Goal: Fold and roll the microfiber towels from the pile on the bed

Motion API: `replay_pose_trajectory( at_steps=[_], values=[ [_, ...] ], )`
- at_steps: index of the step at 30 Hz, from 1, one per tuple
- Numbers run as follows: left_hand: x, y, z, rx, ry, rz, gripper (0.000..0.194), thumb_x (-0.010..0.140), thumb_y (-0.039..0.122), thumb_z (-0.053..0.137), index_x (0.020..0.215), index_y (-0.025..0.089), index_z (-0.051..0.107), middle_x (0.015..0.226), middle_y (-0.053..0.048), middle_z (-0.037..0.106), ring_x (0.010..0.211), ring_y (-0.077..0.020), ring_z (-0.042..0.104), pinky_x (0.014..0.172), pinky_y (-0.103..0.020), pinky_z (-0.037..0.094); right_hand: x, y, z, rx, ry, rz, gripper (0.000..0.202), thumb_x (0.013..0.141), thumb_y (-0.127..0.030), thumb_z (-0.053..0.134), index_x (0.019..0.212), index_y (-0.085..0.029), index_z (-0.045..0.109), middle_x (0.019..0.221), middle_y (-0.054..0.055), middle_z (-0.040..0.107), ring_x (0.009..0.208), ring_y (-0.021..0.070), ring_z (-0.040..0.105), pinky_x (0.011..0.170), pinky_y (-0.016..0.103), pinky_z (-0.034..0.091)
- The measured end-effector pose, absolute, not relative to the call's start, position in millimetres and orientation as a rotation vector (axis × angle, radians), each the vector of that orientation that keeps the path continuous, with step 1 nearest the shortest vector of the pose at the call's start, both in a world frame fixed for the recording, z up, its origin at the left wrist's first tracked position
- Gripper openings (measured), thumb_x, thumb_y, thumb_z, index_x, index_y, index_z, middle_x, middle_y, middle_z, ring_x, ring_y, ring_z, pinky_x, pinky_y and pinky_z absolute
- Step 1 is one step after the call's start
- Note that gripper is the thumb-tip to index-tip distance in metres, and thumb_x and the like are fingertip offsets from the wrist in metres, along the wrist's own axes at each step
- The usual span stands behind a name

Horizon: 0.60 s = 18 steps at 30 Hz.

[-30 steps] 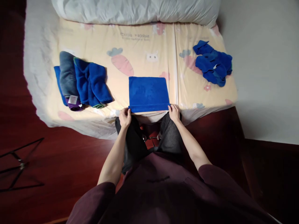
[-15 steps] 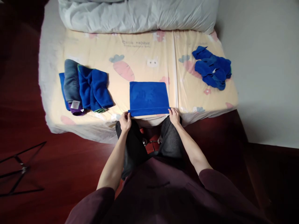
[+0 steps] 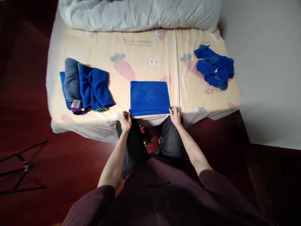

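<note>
A blue towel (image 3: 150,94) lies flat at the front edge of the bed, with a narrow strip turned over along its near side. My left hand (image 3: 125,121) pinches the near left corner of that strip. At the near right corner, my right hand (image 3: 175,116) has its fingers closed on the cloth. Left of the towel rest rolled and folded cloths: a grey-blue roll (image 3: 71,78), a blue folded cloth (image 3: 95,86) and a purple roll (image 3: 78,110) with a white label. A crumpled heap of blue cloths (image 3: 215,67) sits to the right.
The bed (image 3: 94,47) has a cream sheet with carrot prints. A pale quilt (image 3: 141,15) is bunched along its far side. Black metal stand legs (image 3: 21,166) are on the dark red floor at left, and a pale wall (image 3: 265,72) rises at right.
The view has shifted slightly. Both hands stay at the near corners of the blue towel, and the turned-over strip looks about the same.
</note>
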State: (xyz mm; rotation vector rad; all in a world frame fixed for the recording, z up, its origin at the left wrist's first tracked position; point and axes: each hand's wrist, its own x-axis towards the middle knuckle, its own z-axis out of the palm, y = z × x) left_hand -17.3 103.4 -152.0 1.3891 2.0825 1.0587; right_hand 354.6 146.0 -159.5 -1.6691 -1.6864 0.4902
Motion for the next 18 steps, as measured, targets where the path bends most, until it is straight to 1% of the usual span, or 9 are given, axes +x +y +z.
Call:
replay_pose_trajectory(
  at_steps=[6,9,13,18],
  values=[
    [-15.6,103.7,-150.7,1.446,2.071,1.059,0.024,0.103,0.046,0.054,0.101,0.022,0.060,0.089,-0.008,0.067,0.082,-0.0238,0.064,0.087,-0.039,0.054,353.7,144.6,-157.3,-1.627,-1.732,0.387,0.039,0.111,-0.052,0.042,0.106,-0.023,0.069,0.094,0.009,0.072,0.089,0.0230,0.070,0.091,0.035,0.058],
    [-14.5,103.2,-149.8,1.477,2.069,1.084,0.024,0.103,0.044,0.054,0.100,0.022,0.062,0.089,-0.007,0.066,0.082,-0.0236,0.063,0.088,-0.039,0.054,354.3,144.0,-155.2,-1.602,-1.754,0.373,0.036,0.111,-0.046,0.043,0.108,-0.023,0.071,0.097,0.011,0.073,0.092,0.0248,0.069,0.095,0.038,0.058],
    [-14.7,102.8,-149.5,1.488,2.047,1.120,0.024,0.103,0.041,0.052,0.106,0.021,0.066,0.097,-0.009,0.068,0.089,-0.0238,0.064,0.092,-0.038,0.053,354.7,144.2,-153.5,-1.584,-1.768,0.385,0.033,0.110,-0.039,0.045,0.114,-0.021,0.073,0.096,0.011,0.072,0.095,0.0260,0.069,0.098,0.041,0.058],
    [-15.7,102.8,-147.8,1.532,2.007,1.110,0.030,0.104,0.037,0.050,0.115,0.020,0.071,0.102,-0.011,0.068,0.095,-0.0251,0.065,0.096,-0.040,0.053,354.6,145.0,-152.3,-1.536,-1.809,0.403,0.035,0.109,-0.034,0.045,0.111,-0.021,0.077,0.101,0.013,0.075,0.099,0.0267,0.069,0.101,0.043,0.058]
  ],
)
